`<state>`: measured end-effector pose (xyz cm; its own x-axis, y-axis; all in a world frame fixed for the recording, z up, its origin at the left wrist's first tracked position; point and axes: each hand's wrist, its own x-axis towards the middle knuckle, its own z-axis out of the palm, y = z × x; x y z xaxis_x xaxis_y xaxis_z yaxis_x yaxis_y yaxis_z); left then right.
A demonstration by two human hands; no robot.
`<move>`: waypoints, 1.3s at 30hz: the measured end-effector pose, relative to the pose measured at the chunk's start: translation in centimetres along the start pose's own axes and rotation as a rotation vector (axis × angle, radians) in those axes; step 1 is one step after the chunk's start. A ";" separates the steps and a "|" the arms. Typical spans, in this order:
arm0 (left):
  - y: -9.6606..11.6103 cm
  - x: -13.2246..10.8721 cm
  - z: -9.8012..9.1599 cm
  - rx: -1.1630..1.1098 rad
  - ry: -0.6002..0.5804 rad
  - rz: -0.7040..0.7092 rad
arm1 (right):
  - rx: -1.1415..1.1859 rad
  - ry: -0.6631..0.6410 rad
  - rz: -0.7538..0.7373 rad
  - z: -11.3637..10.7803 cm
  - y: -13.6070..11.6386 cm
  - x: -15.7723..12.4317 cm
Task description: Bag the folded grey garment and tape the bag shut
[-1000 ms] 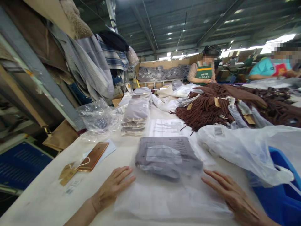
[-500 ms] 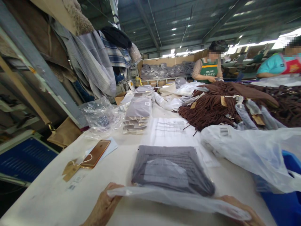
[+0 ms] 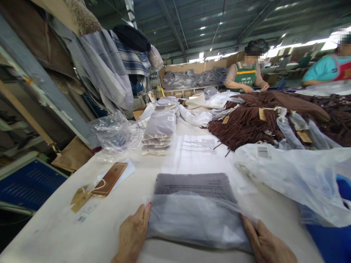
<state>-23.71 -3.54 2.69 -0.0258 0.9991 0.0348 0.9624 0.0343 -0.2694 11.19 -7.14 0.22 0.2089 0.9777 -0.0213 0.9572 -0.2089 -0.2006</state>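
Note:
A folded grey garment in a clear plastic bag (image 3: pixel 195 204) lies on the white table (image 3: pixel 55 233) in front of me. The bag's near flap is folded over onto the garment. My left hand (image 3: pixel 133 233) presses flat on the bag's left edge, fingers stretched out. My right hand (image 3: pixel 264 243) lies on the bag's right edge, fingers extended along it. Neither hand grips anything.
A gold phone (image 3: pixel 109 179) and paper tags (image 3: pixel 79 197) lie to the left. A stack of bagged garments (image 3: pixel 159 131) and printed sheets (image 3: pixel 199 151) sit behind. Brown fringed garments (image 3: pixel 255 122) pile at right, with a large plastic bag (image 3: pixel 296 179) over a blue bin (image 3: pixel 329 237). Two people work at the far side.
The bag's near flap, lying flat a second ago, was lifted and folded forward over the garment. Both hands moved in to the bag's sides.

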 end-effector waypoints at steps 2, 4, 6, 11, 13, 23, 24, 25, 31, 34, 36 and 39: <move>0.4 0.2 -1.1 0.027 -0.120 -0.033 | 0.041 -0.095 0.027 -0.6 -0.1 0.6; 0.8 0.4 -2.0 0.026 -0.207 -0.065 | 0.100 -0.193 0.081 -1.2 -0.3 1.2; 1.0 0.6 -2.4 0.026 -0.256 -0.084 | 0.134 -0.254 0.126 -1.7 -0.5 1.6; 0.3 0.4 -1.8 0.059 -0.212 -0.041 | 0.200 -0.326 0.199 -2.5 -1.4 1.8; 0.0 0.0 -1.7 0.023 -0.052 -0.085 | 0.210 -0.312 0.216 -2.9 -1.8 1.7; 7.7 2.0 -4.2 -0.121 0.527 0.713 | 0.293 -0.187 0.189 -2.4 -1.3 1.2; 8.2 2.4 -3.9 -0.117 0.487 0.682 | 0.361 -0.166 0.190 -2.1 -0.9 1.2; 8.5 2.8 -3.7 -0.122 0.453 0.656 | 0.442 -0.122 0.201 -1.9 -0.5 1.2; 8.3 3.1 -3.1 -0.178 0.342 0.645 | 0.572 0.444 -0.108 -2.6 0.3 1.3; 8.5 3.1 -3.2 -0.201 0.320 0.630 | 0.371 0.454 -0.475 -3.9 -0.6 2.4; 8.5 3.1 -3.2 -0.216 0.295 0.624 | 0.293 0.301 -0.568 -4.8 -1.3 3.3; 8.5 3.1 -3.3 -0.233 0.260 0.624 | 0.254 0.050 -0.541 -6.2 -2.2 4.8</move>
<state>-14.67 -0.26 3.68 0.5861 0.7906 0.1773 0.8099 -0.5775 -0.1025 11.35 -2.17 6.58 -0.2800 0.9401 0.1944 0.8533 0.3365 -0.3984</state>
